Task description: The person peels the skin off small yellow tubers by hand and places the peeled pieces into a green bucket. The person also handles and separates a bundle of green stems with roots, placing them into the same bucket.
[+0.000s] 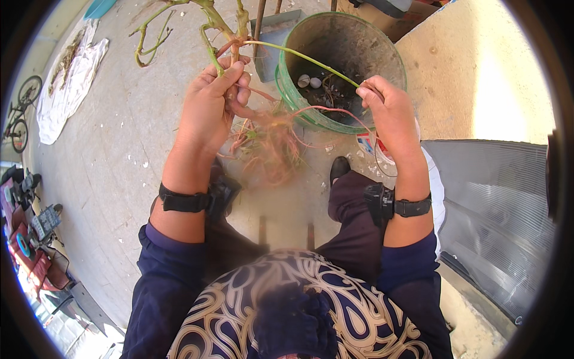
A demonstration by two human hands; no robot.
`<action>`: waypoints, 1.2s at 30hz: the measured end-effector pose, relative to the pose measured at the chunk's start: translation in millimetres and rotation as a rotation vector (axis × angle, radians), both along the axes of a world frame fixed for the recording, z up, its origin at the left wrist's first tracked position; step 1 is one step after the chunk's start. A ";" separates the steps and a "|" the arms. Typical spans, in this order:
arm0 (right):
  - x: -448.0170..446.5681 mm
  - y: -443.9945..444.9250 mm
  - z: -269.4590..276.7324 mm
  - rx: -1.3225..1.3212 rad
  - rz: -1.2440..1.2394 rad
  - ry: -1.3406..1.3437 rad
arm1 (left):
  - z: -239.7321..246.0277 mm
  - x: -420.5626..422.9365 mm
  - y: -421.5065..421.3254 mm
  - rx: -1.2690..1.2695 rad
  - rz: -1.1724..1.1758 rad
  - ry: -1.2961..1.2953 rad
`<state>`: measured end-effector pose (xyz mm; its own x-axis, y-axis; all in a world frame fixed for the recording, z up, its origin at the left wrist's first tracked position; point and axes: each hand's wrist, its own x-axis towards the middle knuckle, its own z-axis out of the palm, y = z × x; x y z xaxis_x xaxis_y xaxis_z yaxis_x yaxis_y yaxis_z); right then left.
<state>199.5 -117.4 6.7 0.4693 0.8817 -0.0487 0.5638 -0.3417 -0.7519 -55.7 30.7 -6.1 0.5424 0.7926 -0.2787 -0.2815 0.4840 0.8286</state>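
Note:
My left hand (219, 92) is closed around the lower stem of an uprooted plant (219, 20), whose thick green branches reach past the top edge of the view. Between thumb and fingers of my right hand (381, 96) is the far end of a thin green stalk (305, 56), stretched from the base of the plant. Reddish roots (273, 143) hang in a tangle below my left hand, partly blurred. One long pink root runs from them towards my right wrist. Behind my right hand stands a green bucket (287, 101) with dark debris and two pale round things (309, 81) inside.
A metal dustpan (269, 54) lies left of the bucket. A pale wall (439, 76) and a ribbed translucent panel (493, 202) are on the right. Far left are a white cloth (83, 96) with dried matter and a bicycle (20, 112). White bits dot the concrete floor (112, 157).

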 end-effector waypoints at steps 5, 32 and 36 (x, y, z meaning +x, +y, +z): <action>6.4 -3.1 -5.7 0.023 0.026 -0.089 | -2.4 -5.2 5.9 0.003 0.090 0.018; -74.0 9.3 -0.1 0.182 0.101 1.093 | -4.9 42.4 -32.8 0.113 0.212 0.115; -69.5 8.6 -1.8 0.227 -0.002 1.182 | -1.7 50.7 -39.7 0.218 -0.033 0.082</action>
<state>130.0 -108.8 4.9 0.2403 0.9254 -0.2931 -0.5152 -0.1344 -0.8465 -4.9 -9.0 -7.7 0.5516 0.8210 -0.1472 -0.1961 0.2992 0.9338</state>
